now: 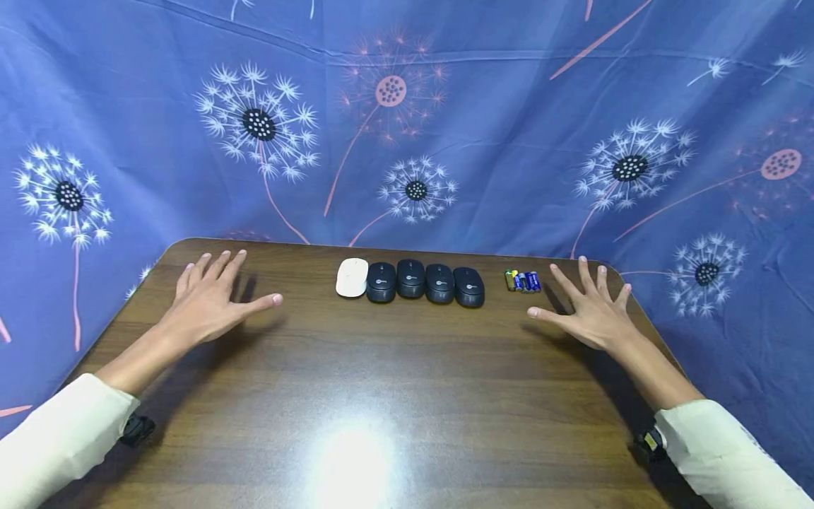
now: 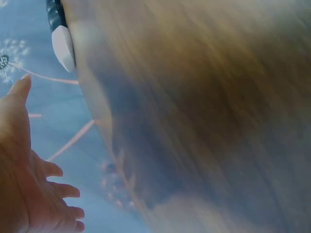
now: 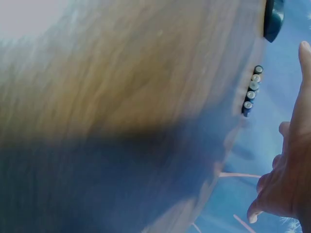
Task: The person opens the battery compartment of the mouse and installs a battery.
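Observation:
My left hand hovers over the left part of the table with fingers spread, holding nothing. On the right side my right hand is likewise spread above the table, nearest to a row of several batteries. Between the hands, toward the far edge, a white computer mouse stands at the left end of a row of several black computer mice. The left wrist view shows the white mouse beyond my thumb. In the right wrist view the batteries lie to the left of my hand.
The brown wooden table has rounded far corners and a bright glare spot near its front. A blue cloth with dandelion prints hangs behind and beside it. Dark wrist-worn devices show under both sleeves.

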The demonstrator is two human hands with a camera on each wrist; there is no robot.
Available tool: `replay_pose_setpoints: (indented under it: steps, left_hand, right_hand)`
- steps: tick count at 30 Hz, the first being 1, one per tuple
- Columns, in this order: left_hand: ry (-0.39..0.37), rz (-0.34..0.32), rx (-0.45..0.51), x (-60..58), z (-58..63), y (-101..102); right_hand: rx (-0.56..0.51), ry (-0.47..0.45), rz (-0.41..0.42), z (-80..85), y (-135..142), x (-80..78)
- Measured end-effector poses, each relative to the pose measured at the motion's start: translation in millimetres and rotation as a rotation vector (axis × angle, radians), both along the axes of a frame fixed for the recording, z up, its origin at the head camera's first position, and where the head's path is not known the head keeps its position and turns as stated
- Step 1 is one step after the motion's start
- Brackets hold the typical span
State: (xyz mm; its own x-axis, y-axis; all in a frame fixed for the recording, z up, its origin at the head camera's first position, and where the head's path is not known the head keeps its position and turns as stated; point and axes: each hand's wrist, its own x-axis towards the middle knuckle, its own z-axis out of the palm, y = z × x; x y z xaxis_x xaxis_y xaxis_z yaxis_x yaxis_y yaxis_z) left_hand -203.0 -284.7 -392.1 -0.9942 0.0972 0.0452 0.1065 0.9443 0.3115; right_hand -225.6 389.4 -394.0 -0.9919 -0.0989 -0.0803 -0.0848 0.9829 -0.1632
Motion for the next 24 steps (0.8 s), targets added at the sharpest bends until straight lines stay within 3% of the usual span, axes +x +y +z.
replay_pose_setpoints:
  steps: [15,24]
  left_hand:
    - [0.085,-0.167,0.066,0.4,10.9,41.8]
    - [0.142,-0.254,0.085,-1.2,8.6,65.8]
  right_hand:
    - [-0.068,0.017,0.036,3.5,-24.0,0.4]
    - [-0.055,0.022,0.076,5.3,-44.0,0.3]
